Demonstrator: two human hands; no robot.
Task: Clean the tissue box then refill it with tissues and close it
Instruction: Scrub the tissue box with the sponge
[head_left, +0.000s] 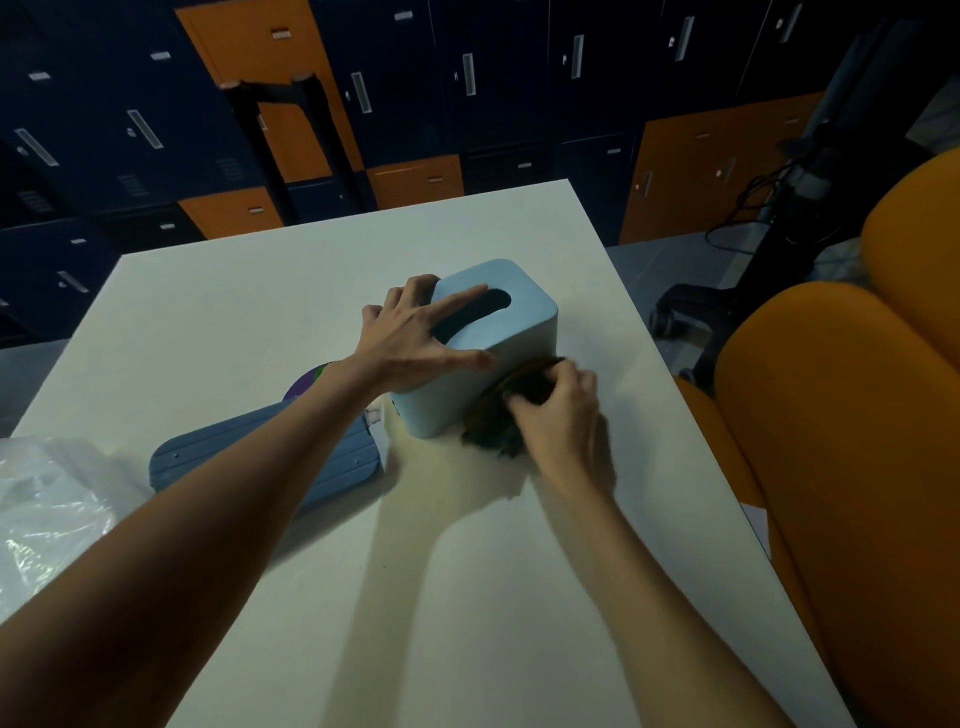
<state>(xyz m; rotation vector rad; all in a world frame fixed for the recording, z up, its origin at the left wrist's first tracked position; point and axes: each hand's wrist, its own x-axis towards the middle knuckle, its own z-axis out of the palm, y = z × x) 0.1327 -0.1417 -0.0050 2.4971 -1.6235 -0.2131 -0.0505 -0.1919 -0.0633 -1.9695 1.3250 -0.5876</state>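
White table (467, 571) fills most of my view, with both forearms reaching out over it from the near edge. At the near left edge lies a crumpled clear plastic bag (47, 499). A little farther in, a ribbed blue panel (343, 457) lies flat on the table, partly hidden under my left forearm. A purple and green round thing (306, 384) peeks out just behind it; I cannot tell what it is.

Past that, my right hand (561, 415) has its fingers (535, 400) curled round a dark cloth (493, 431), bunched and pressed against the lower near side of the tissue box (530, 322). The cloth is blurred. The box is pale blue, stands on the table near its middle, slot side up, and its oval slot looks dark.

My left hand (415, 332) lies spread on top of the box. Its fingers (462, 301) are straight and splayed, one beside the slot, the thumb laid over the near edge, gripping nothing.

To the right of the table stands an orange chair (841, 415). Behind it a black stand (779, 208) with cables rises from the floor. Along the far wall run dark blue and orange lockers (467, 78).
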